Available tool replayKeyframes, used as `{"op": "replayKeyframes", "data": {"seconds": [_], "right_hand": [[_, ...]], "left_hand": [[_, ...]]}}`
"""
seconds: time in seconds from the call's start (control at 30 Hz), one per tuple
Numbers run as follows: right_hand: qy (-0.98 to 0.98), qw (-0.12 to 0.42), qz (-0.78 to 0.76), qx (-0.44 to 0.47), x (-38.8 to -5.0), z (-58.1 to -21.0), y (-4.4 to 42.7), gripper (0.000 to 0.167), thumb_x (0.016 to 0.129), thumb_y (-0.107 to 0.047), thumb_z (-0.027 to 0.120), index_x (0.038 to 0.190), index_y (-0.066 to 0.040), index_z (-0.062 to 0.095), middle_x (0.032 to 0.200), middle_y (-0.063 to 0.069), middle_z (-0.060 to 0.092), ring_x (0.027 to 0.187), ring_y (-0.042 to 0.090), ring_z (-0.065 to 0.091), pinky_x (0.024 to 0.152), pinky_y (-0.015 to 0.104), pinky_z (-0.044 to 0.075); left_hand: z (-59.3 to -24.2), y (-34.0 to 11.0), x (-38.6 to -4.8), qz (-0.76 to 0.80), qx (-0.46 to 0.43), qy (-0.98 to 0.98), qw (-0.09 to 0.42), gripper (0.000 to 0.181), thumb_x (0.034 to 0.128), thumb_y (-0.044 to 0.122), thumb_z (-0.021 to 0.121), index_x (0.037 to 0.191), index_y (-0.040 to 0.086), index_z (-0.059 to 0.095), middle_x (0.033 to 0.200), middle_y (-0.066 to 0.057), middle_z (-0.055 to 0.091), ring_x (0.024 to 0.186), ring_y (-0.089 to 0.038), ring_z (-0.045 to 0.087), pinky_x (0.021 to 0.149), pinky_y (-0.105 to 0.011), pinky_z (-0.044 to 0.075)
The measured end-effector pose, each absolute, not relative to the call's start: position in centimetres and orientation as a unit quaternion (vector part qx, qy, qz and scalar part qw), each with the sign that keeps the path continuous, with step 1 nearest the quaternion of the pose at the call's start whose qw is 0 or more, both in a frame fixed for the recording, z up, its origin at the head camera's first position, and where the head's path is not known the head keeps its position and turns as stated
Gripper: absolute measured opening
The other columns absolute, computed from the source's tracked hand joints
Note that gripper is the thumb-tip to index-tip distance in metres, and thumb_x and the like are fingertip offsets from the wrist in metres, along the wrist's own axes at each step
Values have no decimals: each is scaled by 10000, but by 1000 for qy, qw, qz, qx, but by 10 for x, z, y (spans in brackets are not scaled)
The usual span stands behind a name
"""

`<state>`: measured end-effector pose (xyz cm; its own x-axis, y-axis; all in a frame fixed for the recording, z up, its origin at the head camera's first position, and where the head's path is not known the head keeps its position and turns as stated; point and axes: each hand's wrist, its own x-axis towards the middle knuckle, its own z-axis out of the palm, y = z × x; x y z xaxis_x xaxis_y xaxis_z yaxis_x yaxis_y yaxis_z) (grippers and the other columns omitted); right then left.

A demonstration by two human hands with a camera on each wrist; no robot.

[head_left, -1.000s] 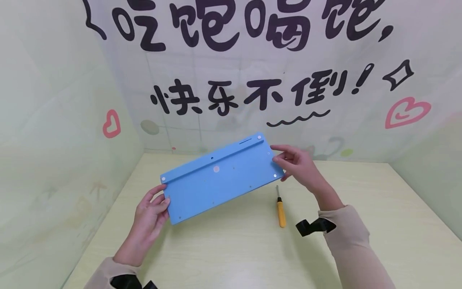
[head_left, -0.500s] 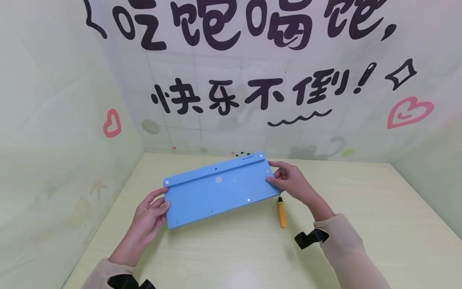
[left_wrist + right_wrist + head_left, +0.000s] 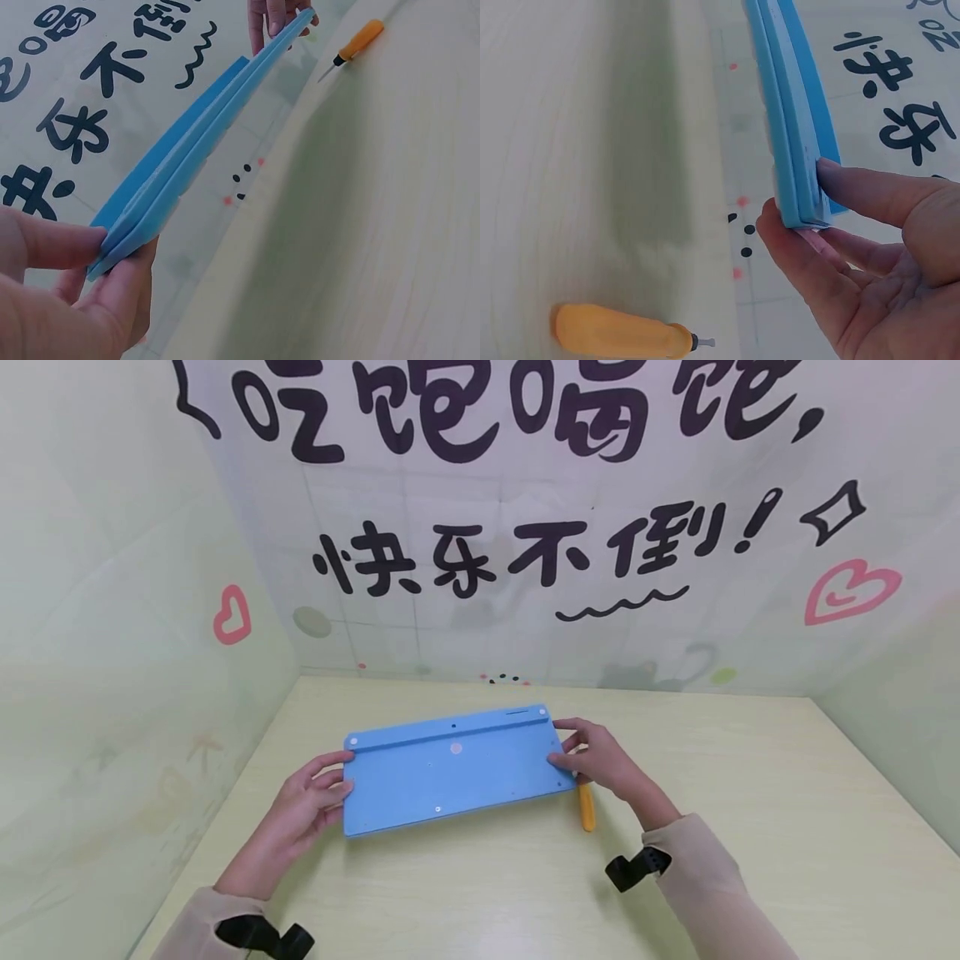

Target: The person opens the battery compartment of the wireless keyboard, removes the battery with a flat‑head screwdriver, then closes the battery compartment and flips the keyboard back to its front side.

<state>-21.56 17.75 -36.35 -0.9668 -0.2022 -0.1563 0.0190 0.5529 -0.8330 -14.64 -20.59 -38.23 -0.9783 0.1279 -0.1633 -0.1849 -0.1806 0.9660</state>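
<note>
A flat blue keyboard [image 3: 450, 777] is held above the table with its underside toward the head camera. Small screw holes, pale round pads and a raised ridge mark that face. My left hand [image 3: 307, 806] pinches its left end between thumb and fingers. At the other end, my right hand [image 3: 600, 760] grips the short edge, thumb on the underside. The layered edge of the keyboard shows in both wrist views. A screwdriver with an orange handle [image 3: 587, 810] lies on the table below the right end; its shaft is hidden in the head view but visible in the left wrist view.
The pale wood-grain table [image 3: 480, 893] runs back to a printed cloth wall [image 3: 450, 635] with large black characters. Side walls of cloth [image 3: 150, 693] stand left and right. A black wrist camera [image 3: 637, 867] sits at the right cuff, another at the left.
The keyboard has come down toward the table and tilts less, its right end dropping most. Both hands keep hold of it. It now covers the screwdriver's shaft in the head view.
</note>
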Motion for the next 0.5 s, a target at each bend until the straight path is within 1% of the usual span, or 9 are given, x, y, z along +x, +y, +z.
{"op": "replayKeyframes", "data": {"seconds": [0.13, 0.33, 0.4, 0.5], "right_hand": [[873, 137, -466, -47, -215, -370, 174, 617, 823, -103, 686, 1355, -20, 386, 921, 141, 500, 698, 219, 534, 573, 325, 526], [874, 143, -463, -36, -214, -384, 170, 617, 803, -102, 707, 1333, -4, 407, 891, 131, 495, 681, 217, 526, 543, 331, 518], [874, 148, -463, -32, -214, -388, 167, 628, 795, -108, 715, 1331, -5, 406, 885, 129, 497, 677, 216, 527, 543, 331, 520], [871, 157, -466, -24, -212, -391, 164, 644, 785, -107, 725, 1330, -3, 397, 882, 130, 497, 679, 220, 529, 544, 332, 522]], "left_hand": [[-384, -211, -152, 757, -12, 643, 115, 452, 899, -36, 508, 1316, -24, 335, 985, -29, 579, 829, -132, 603, 694, -266, 514], [-388, -215, -159, 734, -18, 665, 136, 494, 916, 13, 509, 1363, -7, 299, 1027, -36, 556, 849, -126, 588, 718, -258, 505], [-390, -217, -162, 719, -28, 680, 140, 502, 923, 38, 508, 1376, 6, 295, 1081, -64, 531, 878, -131, 570, 736, -262, 497], [-394, -219, -166, 690, -40, 708, 142, 503, 928, 75, 515, 1382, 19, 306, 1197, -144, 492, 928, -146, 545, 755, -274, 477]]}}
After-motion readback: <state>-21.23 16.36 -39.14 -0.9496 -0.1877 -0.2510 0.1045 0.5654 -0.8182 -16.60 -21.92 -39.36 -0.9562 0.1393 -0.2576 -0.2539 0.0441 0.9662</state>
